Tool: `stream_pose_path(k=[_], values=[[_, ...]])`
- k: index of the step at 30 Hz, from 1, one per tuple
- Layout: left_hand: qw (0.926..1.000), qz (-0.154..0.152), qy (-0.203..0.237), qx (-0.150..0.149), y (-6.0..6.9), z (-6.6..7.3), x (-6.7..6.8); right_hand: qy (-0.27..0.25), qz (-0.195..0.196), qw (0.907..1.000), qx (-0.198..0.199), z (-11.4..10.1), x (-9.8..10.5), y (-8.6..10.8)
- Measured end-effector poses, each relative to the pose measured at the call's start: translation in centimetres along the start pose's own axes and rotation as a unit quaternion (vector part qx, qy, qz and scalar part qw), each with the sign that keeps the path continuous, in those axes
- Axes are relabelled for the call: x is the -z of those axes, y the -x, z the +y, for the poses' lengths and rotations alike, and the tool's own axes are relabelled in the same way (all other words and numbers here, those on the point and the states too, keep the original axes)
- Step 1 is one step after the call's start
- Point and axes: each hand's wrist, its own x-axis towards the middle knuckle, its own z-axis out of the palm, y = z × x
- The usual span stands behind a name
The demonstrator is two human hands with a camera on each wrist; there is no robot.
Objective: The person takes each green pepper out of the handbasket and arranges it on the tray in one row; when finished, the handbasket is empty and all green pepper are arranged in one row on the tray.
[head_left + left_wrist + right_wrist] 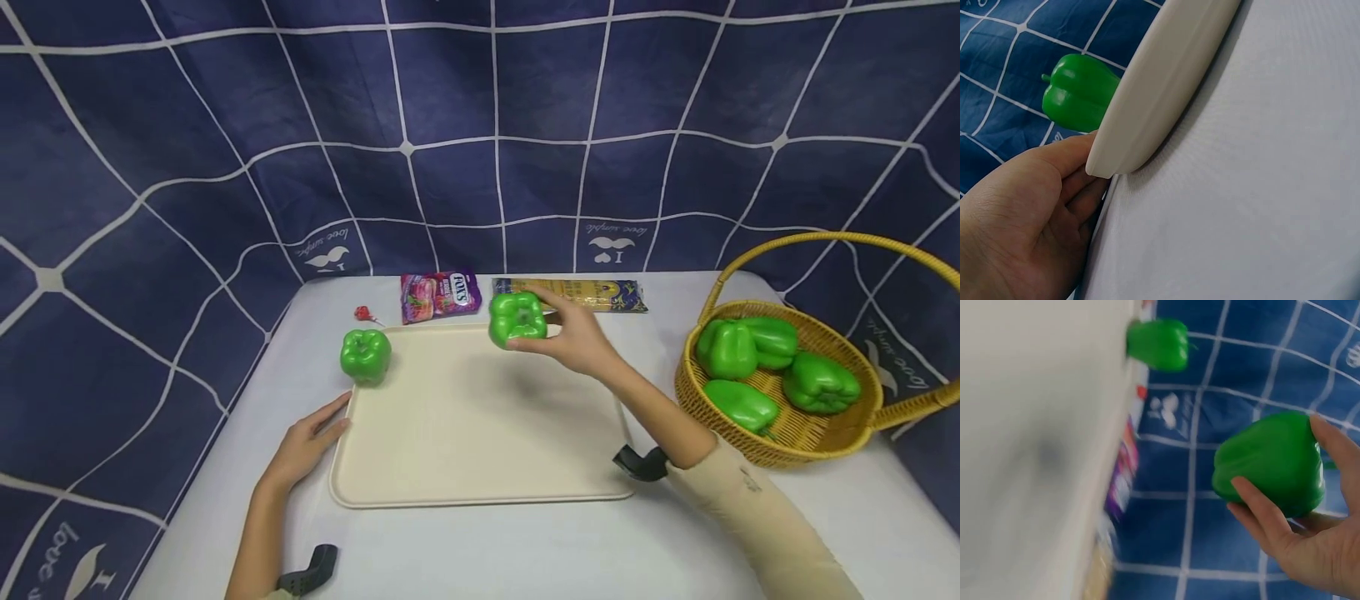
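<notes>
My right hand (577, 335) holds a green bell pepper (517, 320) between thumb and fingers, raised above the far part of a cream tray (480, 450). In the right wrist view the fingers wrap the sides of this pepper (1272, 465). Another green bell pepper (365, 355) sits in the tray's far left corner. At the tray's left edge, my left hand (303, 446) touches the rim with extended fingers. The left wrist view shows those fingertips against the tray's outer side (1147, 94), partly hidden by it.
A yellow wicker basket (693, 417) with several green peppers and a tall handle stands at the right. Behind the tray lie a purple-pink Fox's candy bag (438, 297), a yellow and blue packet (600, 295) and a red lollipop (363, 313). A blue checked cloth (450, 183) hangs behind.
</notes>
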Motion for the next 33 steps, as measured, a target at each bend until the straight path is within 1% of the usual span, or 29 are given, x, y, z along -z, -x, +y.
stream_pose_path(k=[5, 8, 11, 15, 19, 22, 25, 28, 30, 33], values=[[0.9999, -0.001, -0.009, 0.014, 0.0, 0.1, 0.0, -0.008, -0.035, 0.9993, -0.008, 0.1, -5.3, -3.1], [0.9999, -0.001, -0.008, 0.014, 0.0, 0.2, 0.0, -0.01, -0.041, 0.9988, -0.025, 0.3, -8.2, -4.4], [0.9999, -0.003, -0.007, 0.01, 0.0, 0.1, 0.0, -0.009, -0.038, 0.9985, -0.038, 0.6, -10.5, -5.3], [1.0, -0.001, -0.003, 0.005, -0.1, -0.2, -0.1, -0.005, -0.037, 0.9985, -0.039, 1.0, -12.8, -5.9], [1.0, 0.0, 0.0, -0.001, -0.1, -0.3, -0.1, -0.03, -0.043, 0.9979, -0.039, 1.2, -14.3, -6.2], [1.0, 0.0, 0.003, -0.007, -0.1, -0.1, -0.1, -0.039, -0.047, 0.9977, -0.03, 1.1, -15.0, -6.4], [0.9999, -0.001, 0.004, -0.015, 0.0, 0.1, 0.0, -0.034, -0.05, 0.9979, -0.022, 0.8, -15.3, -6.4], [0.9999, -0.001, 0.002, -0.016, 0.1, 0.2, 0.1, -0.037, -0.05, 0.9979, -0.019, 0.6, -15.6, -6.4], [0.9999, -0.001, 0.001, -0.012, 0.1, 0.3, 0.1, -0.037, -0.045, 0.9981, -0.022, 0.7, -15.8, -6.4], [1.0, -0.002, 0.001, -0.008, 0.1, 0.3, 0.1, -0.048, -0.041, 0.9974, -0.036, 0.7, -16.0, -6.2]])
